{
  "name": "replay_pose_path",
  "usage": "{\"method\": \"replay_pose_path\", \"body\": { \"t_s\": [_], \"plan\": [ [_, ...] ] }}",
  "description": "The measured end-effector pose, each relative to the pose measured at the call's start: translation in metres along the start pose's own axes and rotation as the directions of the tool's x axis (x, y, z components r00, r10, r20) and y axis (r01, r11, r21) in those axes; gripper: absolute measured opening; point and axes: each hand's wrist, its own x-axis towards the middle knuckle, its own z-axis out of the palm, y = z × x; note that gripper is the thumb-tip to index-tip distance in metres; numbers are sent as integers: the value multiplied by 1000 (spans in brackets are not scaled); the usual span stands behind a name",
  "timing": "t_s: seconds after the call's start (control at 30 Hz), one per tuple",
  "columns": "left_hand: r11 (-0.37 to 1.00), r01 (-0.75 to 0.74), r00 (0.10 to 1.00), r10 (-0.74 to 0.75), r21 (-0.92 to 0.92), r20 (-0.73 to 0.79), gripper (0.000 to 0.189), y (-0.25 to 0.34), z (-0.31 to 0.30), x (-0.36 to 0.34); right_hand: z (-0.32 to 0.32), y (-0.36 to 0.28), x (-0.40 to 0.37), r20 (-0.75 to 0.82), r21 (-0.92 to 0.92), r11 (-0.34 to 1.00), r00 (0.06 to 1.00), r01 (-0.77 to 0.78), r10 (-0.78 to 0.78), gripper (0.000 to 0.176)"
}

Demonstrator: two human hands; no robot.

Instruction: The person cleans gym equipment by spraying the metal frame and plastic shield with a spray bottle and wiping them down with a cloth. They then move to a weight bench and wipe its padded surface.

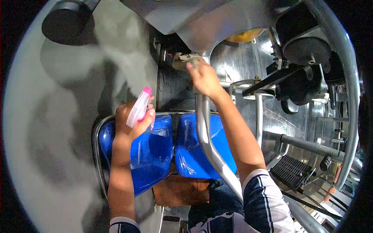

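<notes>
My left hand (135,118) is wrapped round a spray bottle, whose white and pink spray head (139,107) points up in front of the blue seat back (152,149). Farther up and to the right, my right hand (204,77) holds a pale cloth (186,61) against or close to the upper end of a curved metal tube (203,116). Whether the cloth touches the tube cannot be made out. The bottle's body is mostly hidden by my left hand.
A second blue seat back (188,155) stands beside the first, with the metal tube crossing it. Exercise-machine-like frames, with a black pad (307,50) and a ridged pedal (292,171), fill the right side. A grey wall (58,128) lies at the left.
</notes>
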Motion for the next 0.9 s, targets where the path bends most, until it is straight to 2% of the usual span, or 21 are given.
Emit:
{"method": "replay_pose_path", "body": {
  "t_s": [0.03, 0.1, 0.17, 0.23, 0.3, 0.33, 0.37, 0.4, 0.43, 0.47, 0.5, 0.57, 0.63, 0.7, 0.73, 0.77, 0.8, 0.83, 0.87, 0.9],
  "plan": [
    [1000, -2, 1000, 2, 2, -7, 32, 0, 0, 1, -8, 1, -3, 55, 217, 955, 980, -201, 194, 46],
    [999, -24, 999, 23, -45, -25, 31, 1, -1, 2, -21, 7, -16, 15, 617, 721, 921, -315, 390, 51],
    [999, 15, 1000, -14, -44, 6, 31, 1, -2, 1, -33, 3, -34, 20, 901, 388, 912, -193, 409, 56],
    [995, 9, 1000, -11, -99, -22, 32, -3, 1, -1, -51, -45, -54, -204, 918, 396, 861, 4, 465, 66],
    [995, 42, 999, -44, -90, -13, 32, 1, -1, 0, -70, -102, -58, -436, 888, 326, 821, 325, 369, 68],
    [993, 38, 999, -40, -110, -15, 31, 0, 0, -1, -76, -120, -54, -418, 908, 84, 880, 410, 226, 67],
    [990, 31, 999, -33, -134, -14, 31, 0, 0, -2, -76, -131, -52, -431, 884, -166, 899, 437, 74, 68],
    [994, -13, 1000, 11, -108, -25, 30, 1, 0, 0, -69, -132, -42, -432, 884, -163, 898, 439, 75, 68],
    [994, -16, 1000, 13, -112, -26, 30, 0, 1, 0, -59, -128, -19, -625, 708, 404, 780, 579, -22, 66],
    [995, -32, 999, 29, -95, -34, 29, -2, 2, 0, -46, -124, 8, -710, 250, 805, 667, 538, -225, 67],
    [996, -47, 998, 44, -77, -42, 29, -2, 3, -1, -33, -124, 29, -655, -316, 890, 603, 330, -456, 71],
    [997, -42, 998, 40, -70, -38, 29, 0, 3, -1, -4, -132, 55, -722, -351, 828, 437, 437, -536, 73],
    [998, -34, 999, 32, -56, -34, 28, 0, 1, 0, 25, -107, 37, -484, -275, 805, 648, 525, -588, 76],
    [996, 12, 1000, -14, -93, -25, 28, 2, 2, 0, 47, -71, 26, -257, -278, 774, 732, 569, -631, 74],
    [990, 16, 999, -22, -137, -43, 28, -1, 4, -2, 56, -57, 14, -44, -310, 893, 933, 327, -357, 64],
    [991, 24, 999, -30, -134, -42, 28, -2, 4, -3, 62, -44, 15, -292, -155, 948, 904, 277, -312, 53],
    [992, 12, 999, -16, -124, -32, 28, -4, 3, -3, 72, -22, 18, -432, 107, 971, 890, 214, -148, 39],
    [994, -2, 1000, -1, -113, -25, 28, -3, 2, -1, 63, -18, 13, -417, 265, 964, 905, 39, 78, 34],
    [993, 56, 998, -58, -100, -20, 29, 2, 0, -1, 58, -16, 6, -367, 499, 865, 891, -54, 267, 37],
    [993, 62, 998, -64, -100, -21, 29, 3, 0, -1, 55, -18, -3, -255, 706, 701, 886, -104, 388, 39]
  ]
}}
